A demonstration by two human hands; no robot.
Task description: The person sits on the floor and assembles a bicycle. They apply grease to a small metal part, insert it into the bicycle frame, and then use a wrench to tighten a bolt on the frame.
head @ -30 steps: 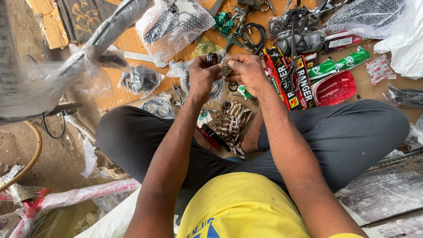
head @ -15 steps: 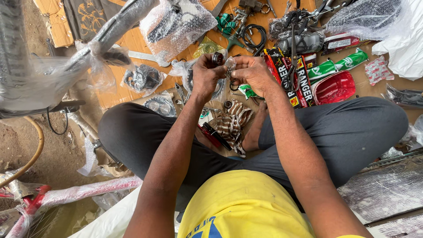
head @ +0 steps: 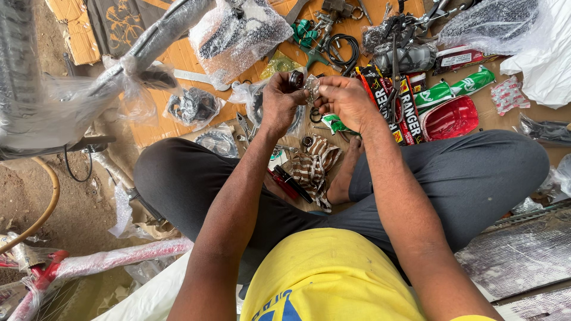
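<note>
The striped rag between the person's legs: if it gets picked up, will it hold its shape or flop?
The striped rag lies crumpled in folds on the cardboard, so it would likely droop and hang limp. It looks like thin cloth, so probably light. A red-and-black tool lies against its edge, so pulling the rag might drag or nudge it.

Ground-level work area in even daylight. Flattened brown cardboard (head: 178, 59) covers the centre of the floor; bare packed earth (head: 41, 196) lies beside it. A curved yellow hose (head: 44, 205) crosses the earth. Weathered grey boards (head: 517, 261) border the opposite side. No walls or windows appear.
</note>
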